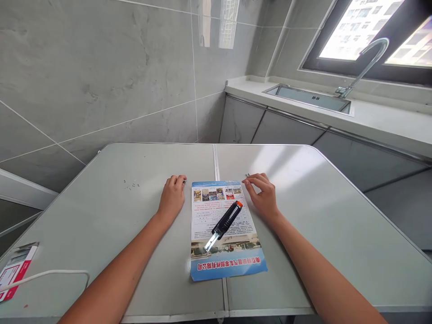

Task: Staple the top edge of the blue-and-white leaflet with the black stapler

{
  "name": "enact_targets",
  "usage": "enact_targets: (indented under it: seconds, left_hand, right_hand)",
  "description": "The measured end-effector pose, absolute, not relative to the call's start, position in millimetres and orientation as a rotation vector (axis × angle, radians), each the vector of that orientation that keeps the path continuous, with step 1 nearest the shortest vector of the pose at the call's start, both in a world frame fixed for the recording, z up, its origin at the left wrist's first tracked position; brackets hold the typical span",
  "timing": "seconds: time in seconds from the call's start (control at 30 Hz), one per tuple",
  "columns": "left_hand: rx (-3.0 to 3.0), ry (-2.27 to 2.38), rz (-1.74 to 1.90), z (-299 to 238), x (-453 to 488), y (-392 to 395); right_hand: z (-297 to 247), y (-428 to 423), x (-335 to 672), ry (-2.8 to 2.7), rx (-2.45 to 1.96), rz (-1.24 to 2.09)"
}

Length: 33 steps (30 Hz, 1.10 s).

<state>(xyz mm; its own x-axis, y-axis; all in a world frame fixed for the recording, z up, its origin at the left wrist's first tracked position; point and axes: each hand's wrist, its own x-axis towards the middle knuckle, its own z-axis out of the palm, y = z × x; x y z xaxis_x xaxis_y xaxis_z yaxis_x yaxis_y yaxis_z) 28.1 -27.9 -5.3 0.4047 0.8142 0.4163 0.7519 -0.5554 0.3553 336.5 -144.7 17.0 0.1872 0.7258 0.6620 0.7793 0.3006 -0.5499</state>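
Note:
A flyer (pixel 219 220) printed in blue and white lies between my two hands. Across it, at a slant, rests a black stapler (pixel 227 220) with an orange end and a bare metal part pointing toward me. My left hand (pixel 172 198) rests left of the flyer's far corner, fingers curled together around a tiny grey bit too small to name. Beside the far right corner, my right hand (pixel 263 193) has its thumb and index finger pinched by the paper's edge. A small metal piece (pixel 247 175), perhaps a staple strip, shows just beyond those fingers; whether they grip it is unclear.
Several tiny grey bits, like loose staples (pixel 131 185), are scattered on the table (pixel 151 162) at the left. A red and white package (pixel 15 274) and a white cable (pixel 54 272) lie near the left edge. Behind stands a counter with a sink (pixel 310 99).

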Motion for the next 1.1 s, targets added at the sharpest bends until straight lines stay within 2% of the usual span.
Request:
enact_targets:
  seconds: [0.23,0.57,0.8,0.97,1.1]
  left_hand:
    - [2.236,1.403,1.115,3.0,26.5,-32.0]
    - [2.058,1.299,1.155,7.0,34.5,-41.1]
    - [2.238,1.010,1.127,14.4,43.8,-64.2]
    - [2.329,0.936,1.316,22.5,40.8,-64.2]
    - [2.273,0.865,1.279,24.8,38.5,-65.0]
  right_hand:
    - [13.8,-148.7,316.0,-1.553,-1.336,-0.076]
    - [24.7,-161.7,307.6,-2.261,-0.839,0.499]
    - [20.5,-168.4,297.9,-2.240,-0.866,0.293]
    - [18.6,-167.3,304.3,-2.115,-1.091,-0.008]
    - [16.0,-165.3,304.6,-2.044,-1.309,-0.057]
